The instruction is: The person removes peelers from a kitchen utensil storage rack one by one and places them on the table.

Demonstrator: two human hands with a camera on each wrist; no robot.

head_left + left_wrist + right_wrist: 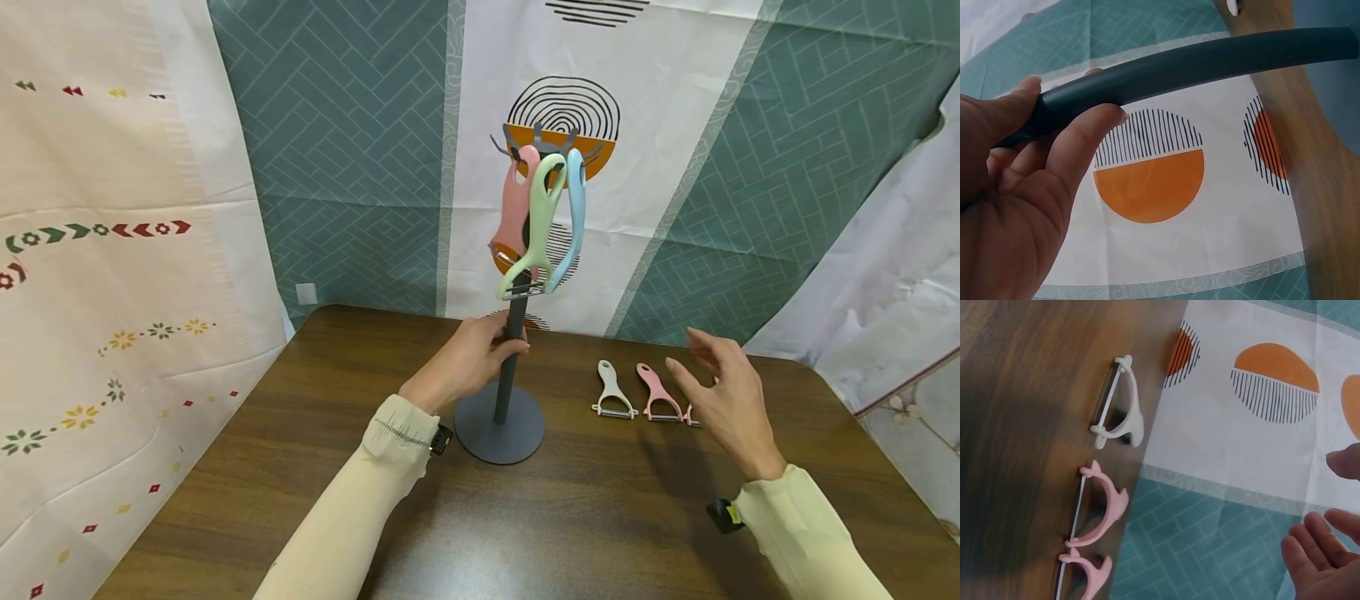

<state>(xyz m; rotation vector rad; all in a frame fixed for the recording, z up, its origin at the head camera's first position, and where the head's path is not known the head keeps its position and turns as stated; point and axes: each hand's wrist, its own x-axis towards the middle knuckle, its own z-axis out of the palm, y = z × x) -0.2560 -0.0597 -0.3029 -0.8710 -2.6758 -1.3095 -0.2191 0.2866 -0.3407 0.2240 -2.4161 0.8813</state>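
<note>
My left hand [465,354] grips the dark pole [507,387] of a hook stand, its thumb and fingers curled round it in the left wrist view. From the hooks at the top hang a pink peeler [514,204], a green peeler [541,208] and a blue peeler [577,208]. Held above the table at the right, my right hand [726,400] has its thumb and fingers spread, with nothing between them. Beneath and left of it lie a white peeler [610,382], a pink peeler [655,389] and another pink peeler [1092,575], mostly hidden by the hand in the head view.
The stand's round base [480,429] sits on the brown wooden table [570,517]. Several bare hooks [537,133] fan out at the stand's top. A patterned cloth [352,167] hangs behind the table's back edge, and a pale cloth [142,333] hangs along the left.
</note>
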